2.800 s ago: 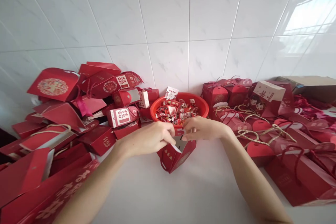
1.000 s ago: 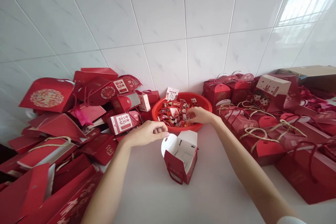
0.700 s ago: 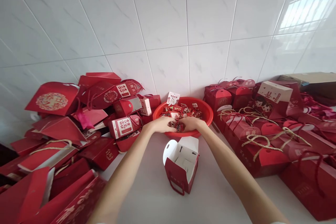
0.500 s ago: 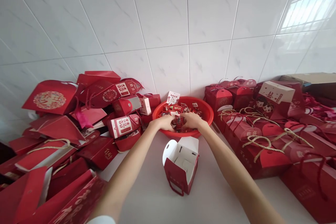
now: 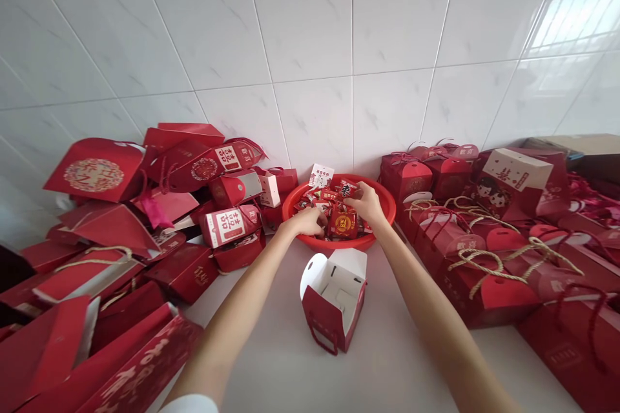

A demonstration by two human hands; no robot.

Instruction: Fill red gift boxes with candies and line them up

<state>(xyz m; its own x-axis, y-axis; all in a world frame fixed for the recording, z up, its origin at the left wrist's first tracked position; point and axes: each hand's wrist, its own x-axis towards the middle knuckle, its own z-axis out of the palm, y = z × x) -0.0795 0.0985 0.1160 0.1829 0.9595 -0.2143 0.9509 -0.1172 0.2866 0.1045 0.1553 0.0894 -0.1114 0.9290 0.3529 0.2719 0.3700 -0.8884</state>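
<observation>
Head view: right hand point(image 5: 369, 205) pinches a wrapped packet point(image 5: 347, 188) at the red bowl point(image 5: 390, 201), left hand point(image 5: 307, 222) has an indeterminable grip, and the folded-up carton point(image 5: 322, 311) stands on the bench point(image 5: 382, 361), not yet closed.

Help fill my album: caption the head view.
Left hand and right hand at a basin of packets, open box nearer.

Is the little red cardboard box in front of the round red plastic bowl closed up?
No, the little red cardboard box has its white-lined top flaps spread apart, leaving its white inside showing.
</observation>
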